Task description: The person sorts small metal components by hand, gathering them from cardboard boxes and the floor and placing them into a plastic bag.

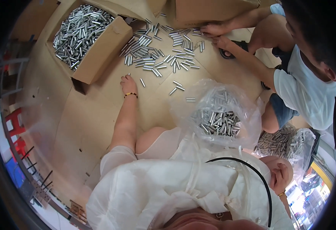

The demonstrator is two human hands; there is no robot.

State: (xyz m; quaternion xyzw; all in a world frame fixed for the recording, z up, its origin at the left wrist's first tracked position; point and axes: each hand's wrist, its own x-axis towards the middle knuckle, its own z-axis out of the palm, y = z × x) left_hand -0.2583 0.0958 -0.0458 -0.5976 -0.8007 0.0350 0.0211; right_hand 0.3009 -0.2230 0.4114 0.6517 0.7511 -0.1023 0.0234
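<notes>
My left hand (128, 85) reaches forward to the floor, its fingers pinched on a short metal tube (129, 74) whose tip shows past the fingertips. Just right of it lies a single loose tube (142, 82). Farther ahead, many shiny silver tubes (144, 51) are scattered in a loose heap. My right hand (279, 177) rests by my knee at the lower right with its fingers curled in; anything inside them is hidden. Nearest to it is a clear bag of duller tubes (277, 142). Another clear plastic bag (248, 115), partly filled with silver tubes (221, 123), sits in front of me.
A cardboard box (106, 57) heaped with silver tubes stands at the far left. Another cardboard box (214, 13) is at the back. To the right a co-worker (302, 84) crouches, both hands (217, 34) at the tubes' far edge. Red stools (15, 122) stand far left.
</notes>
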